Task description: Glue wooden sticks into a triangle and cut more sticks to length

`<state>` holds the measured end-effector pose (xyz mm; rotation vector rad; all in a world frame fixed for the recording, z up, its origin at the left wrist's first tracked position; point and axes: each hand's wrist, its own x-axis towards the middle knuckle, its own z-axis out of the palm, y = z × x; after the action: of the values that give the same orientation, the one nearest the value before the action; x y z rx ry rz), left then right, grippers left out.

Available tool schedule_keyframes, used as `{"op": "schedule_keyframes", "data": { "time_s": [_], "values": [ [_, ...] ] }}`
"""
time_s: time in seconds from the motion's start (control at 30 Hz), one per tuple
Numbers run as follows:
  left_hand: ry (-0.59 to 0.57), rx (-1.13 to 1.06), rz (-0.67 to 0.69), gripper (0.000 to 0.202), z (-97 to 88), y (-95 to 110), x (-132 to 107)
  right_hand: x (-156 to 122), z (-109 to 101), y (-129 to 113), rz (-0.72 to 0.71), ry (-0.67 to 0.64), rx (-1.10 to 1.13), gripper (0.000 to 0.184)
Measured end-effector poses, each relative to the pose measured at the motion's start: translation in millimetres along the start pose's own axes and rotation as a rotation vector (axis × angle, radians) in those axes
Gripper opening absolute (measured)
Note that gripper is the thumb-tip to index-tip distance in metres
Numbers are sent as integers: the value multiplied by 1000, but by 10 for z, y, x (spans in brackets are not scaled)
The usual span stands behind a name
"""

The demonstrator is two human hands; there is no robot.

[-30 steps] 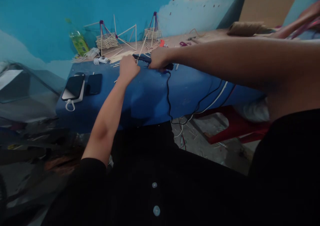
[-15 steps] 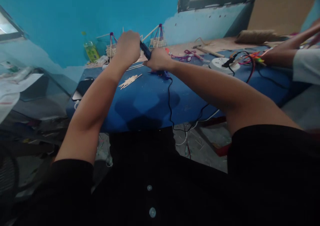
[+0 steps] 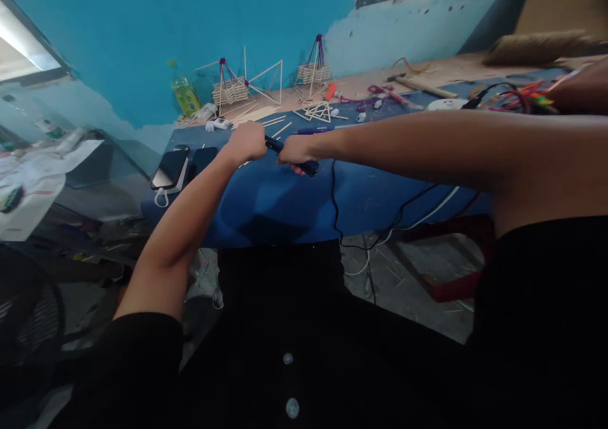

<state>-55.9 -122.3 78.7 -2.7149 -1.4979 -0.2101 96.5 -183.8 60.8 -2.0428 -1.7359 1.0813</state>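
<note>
Closed in a fist, my left hand [image 3: 247,141] meets the left end of a long, narrow dark tool [image 3: 311,168]; whether it also holds a small piece is hidden. My right hand [image 3: 295,150] is wrapped round that tool, whose thick end sticks out below the fingers. Its exact kind does not show. Thin wooden sticks [image 3: 274,122] lie on the blue table [image 3: 280,207] behind and partly under my left hand. A slim blue object [image 3: 311,130] lies just beyond my right hand.
Stick frames with purple tops, one left [image 3: 230,93] and one right [image 3: 313,73], stand along the wall. A bottle [image 3: 185,96], a phone [image 3: 171,168], a hammer [image 3: 427,87] and a white power strip [image 3: 446,104] are around. A black cord [image 3: 335,201] hangs over the front edge. Someone's arm [image 3: 582,90] is at right.
Both hands have come down and nearer to me with the dark tool, my left hand now covering part of the stick pile. The view has shifted slightly left.
</note>
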Motion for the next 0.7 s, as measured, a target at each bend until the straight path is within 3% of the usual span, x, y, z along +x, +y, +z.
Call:
{"op": "schedule_keyframes", "data": {
  "time_s": [0.2,0.3,0.53,0.7],
  "values": [
    [-219,15,-35,10,51,10,-48,-50,83,45,106,-69,-90,35],
    [-276,-18,-59,9,57,2,-53,-85,109,56,115,-58,-101,34],
    [-307,-109,-78,11,-5,-47,-49,-126,101,72,99,-57,-121,31],
    [-221,-243,-72,16,-65,-90,-208,-195,87,96,56,9,-112,30]
  ]
}}
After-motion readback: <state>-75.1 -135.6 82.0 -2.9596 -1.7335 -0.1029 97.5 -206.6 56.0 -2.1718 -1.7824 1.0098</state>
